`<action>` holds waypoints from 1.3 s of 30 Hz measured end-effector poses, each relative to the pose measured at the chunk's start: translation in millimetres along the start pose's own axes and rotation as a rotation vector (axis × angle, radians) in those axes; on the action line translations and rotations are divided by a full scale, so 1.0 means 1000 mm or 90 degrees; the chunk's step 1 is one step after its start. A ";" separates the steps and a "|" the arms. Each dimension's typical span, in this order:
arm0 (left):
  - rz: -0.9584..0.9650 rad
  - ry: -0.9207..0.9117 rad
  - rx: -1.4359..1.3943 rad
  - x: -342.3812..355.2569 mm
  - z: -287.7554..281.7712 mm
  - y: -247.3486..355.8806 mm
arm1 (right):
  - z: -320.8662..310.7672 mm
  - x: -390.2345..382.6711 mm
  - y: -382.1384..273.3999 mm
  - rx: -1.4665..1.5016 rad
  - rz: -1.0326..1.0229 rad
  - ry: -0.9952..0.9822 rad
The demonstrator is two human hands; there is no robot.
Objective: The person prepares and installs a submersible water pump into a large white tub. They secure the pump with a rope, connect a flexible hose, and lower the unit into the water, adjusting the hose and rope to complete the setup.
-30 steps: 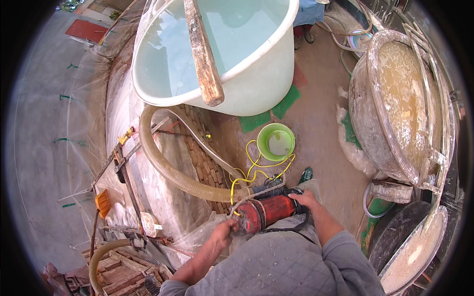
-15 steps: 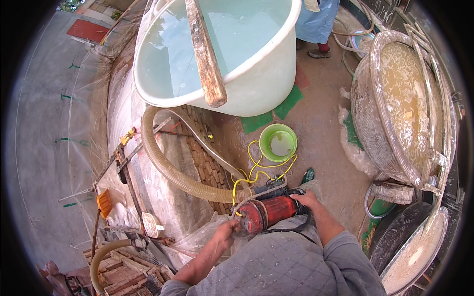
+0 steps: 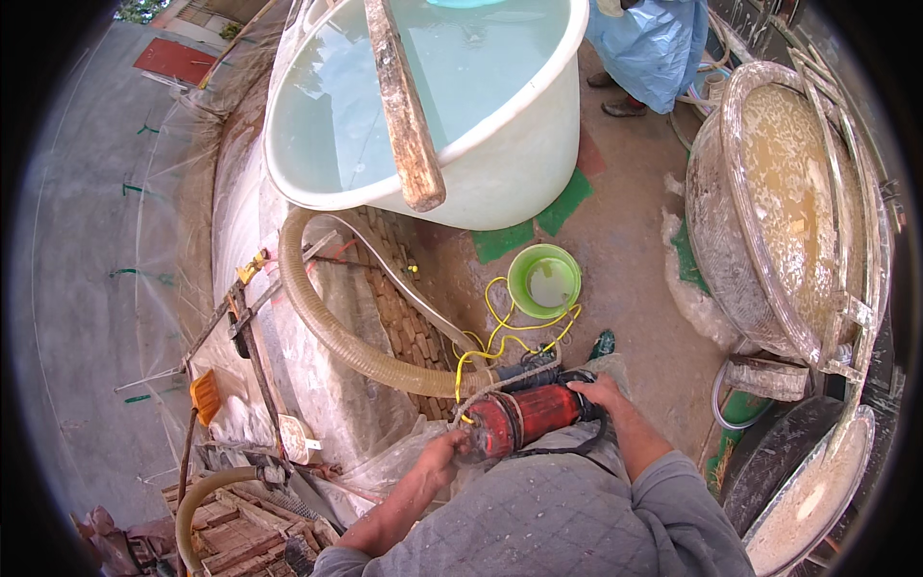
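Observation:
I hold a red cylindrical pump (image 3: pixel 510 423) crosswise at my waist. My left hand (image 3: pixel 449 452) is closed on its left end, and my right hand (image 3: pixel 596 394) grips its other end by the black fitting. A thick translucent hose (image 3: pixel 346 346) curves from beside the big white tub toward the pump. Yellow cord (image 3: pixel 505 327) loops around near a green bucket (image 3: pixel 543 281) with some liquid in it. The white tub (image 3: pixel 510 163) holds pale water, with a worn wooden plank (image 3: pixel 404 115) lying across its rim.
Another person (image 3: pixel 644 48) in a blue plastic apron stands beside the tub. A crusted vat (image 3: pixel 760 288) of murky liquid and a metal frame (image 3: pixel 851 317) line the right. Plastic sheeting (image 3: pixel 327 288), poles and stacked wood (image 3: pixel 240 519) occupy the left, with black basins at lower right.
The other person has moved rightward, more into view. A turquoise shape shows at the tub's far edge. My hands and the pump have barely moved.

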State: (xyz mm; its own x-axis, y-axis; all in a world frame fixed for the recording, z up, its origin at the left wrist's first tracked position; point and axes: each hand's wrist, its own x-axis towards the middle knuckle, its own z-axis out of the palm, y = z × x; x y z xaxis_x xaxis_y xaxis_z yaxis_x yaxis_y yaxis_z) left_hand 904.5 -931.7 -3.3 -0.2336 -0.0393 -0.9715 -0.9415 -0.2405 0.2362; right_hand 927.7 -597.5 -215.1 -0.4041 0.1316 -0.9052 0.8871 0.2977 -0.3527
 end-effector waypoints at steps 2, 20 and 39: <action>-0.007 -0.003 -0.007 -0.002 0.002 0.000 | 0.000 -0.001 0.000 0.007 0.002 -0.009; 0.017 -0.019 0.024 0.004 -0.006 -0.009 | 0.008 0.013 0.012 -0.055 -0.001 0.011; 0.010 -0.056 -0.017 0.017 -0.018 -0.014 | 0.005 0.007 0.009 -0.026 0.023 -0.003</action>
State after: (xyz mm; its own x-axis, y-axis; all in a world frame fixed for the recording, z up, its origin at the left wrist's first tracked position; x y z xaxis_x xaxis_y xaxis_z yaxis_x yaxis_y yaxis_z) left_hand 918.1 -946.7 -23.4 -0.2702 0.0410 -0.9619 -0.9310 -0.2657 0.2502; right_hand 934.2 -598.4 -225.3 -0.3715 0.1391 -0.9180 0.8910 0.3313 -0.3104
